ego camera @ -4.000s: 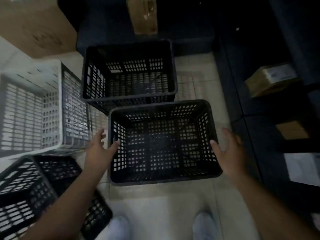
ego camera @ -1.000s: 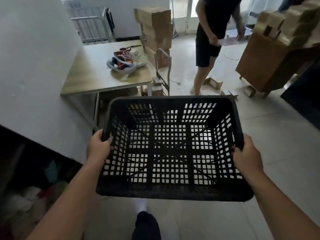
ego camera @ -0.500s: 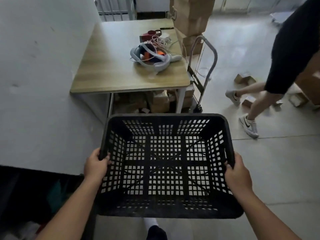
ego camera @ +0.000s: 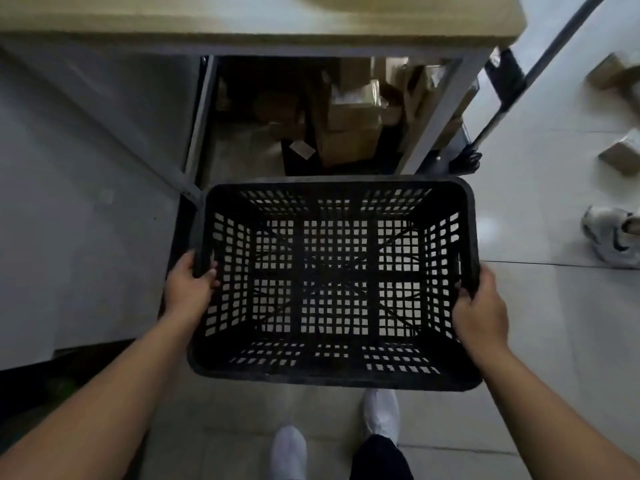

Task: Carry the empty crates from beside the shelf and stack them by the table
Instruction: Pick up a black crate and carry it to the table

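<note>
Black plastic lattice crate (ego camera: 334, 282) fills the centre of the frame, empty, its mesh floor showing pale tiles below. Left hand (ego camera: 188, 289) wraps the left rim, fingers curled inside; right hand (ego camera: 479, 308) clamps the right rim, each grip holding the crate. Both forearms reach up from the lower corners. Wooden worktop (ego camera: 263, 19) spans the upper frame, cardboard boxes (ego camera: 349, 129) beneath it.

Crate (ego camera: 334, 282): black matt plastic, perforated grid walls and base. Worktop (ego camera: 242, 19): pale wood-look laminate, smooth, on grey painted metal legs (ego camera: 438, 116). Floor (ego camera: 540, 306): light glossy tile, reflective. Boxes (ego camera: 349, 126) under the worktop: brown cardboard, some with clear shiny wrap. Trolley handle (ego camera: 547, 53): bare metal tube. Shoes (ego camera: 381, 410): white, cloth-like
</note>
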Demonstrator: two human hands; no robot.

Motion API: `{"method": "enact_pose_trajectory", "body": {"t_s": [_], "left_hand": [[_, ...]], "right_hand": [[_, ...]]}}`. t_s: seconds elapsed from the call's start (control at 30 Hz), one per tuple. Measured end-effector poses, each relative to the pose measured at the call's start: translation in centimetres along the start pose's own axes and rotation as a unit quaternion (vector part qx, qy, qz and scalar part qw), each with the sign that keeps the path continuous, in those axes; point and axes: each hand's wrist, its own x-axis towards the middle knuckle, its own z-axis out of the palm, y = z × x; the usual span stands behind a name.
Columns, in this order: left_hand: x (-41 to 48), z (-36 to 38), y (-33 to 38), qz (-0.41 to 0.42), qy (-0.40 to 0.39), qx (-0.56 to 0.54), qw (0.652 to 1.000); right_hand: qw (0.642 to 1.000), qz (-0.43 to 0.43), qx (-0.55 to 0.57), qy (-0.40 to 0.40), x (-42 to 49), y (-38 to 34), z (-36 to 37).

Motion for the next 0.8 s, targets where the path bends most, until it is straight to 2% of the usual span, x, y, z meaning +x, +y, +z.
{"method": "enact_pose_trajectory", "body": {"t_s": [0.23, 0.4, 0.63, 0.73, 0.8], "left_hand": [[11.1, 9.2, -9.1, -0.017, -0.002, 0.048, 0.999], [15.2, 13.1, -12.9, -0.027, 0.005, 0.061, 0.998], [16.3, 15.1, -14.3, -0.005, 0.017, 0.092, 0.996], [15.7, 13.9, -13.2, 0.001, -0.023, 0.187, 0.982], [14.3, 12.8, -10.9, 0.022, -0.024, 0.235, 0.971]], "right_hand": [[0.999, 0.006, -0.014, -0.037, 8.5, 7.2, 15.3], [0.998, 0.013, -0.015, -0.061, 11.5, 10.5, 21.9], [0.997, 0.023, -0.023, -0.069, 12.5, 11.8, 24.7], [0.994, 0.005, -0.059, -0.095, 12.6, 10.8, 23.2], [0.991, -0.018, -0.089, -0.099, 12.3, 9.3, 21.1]]}}
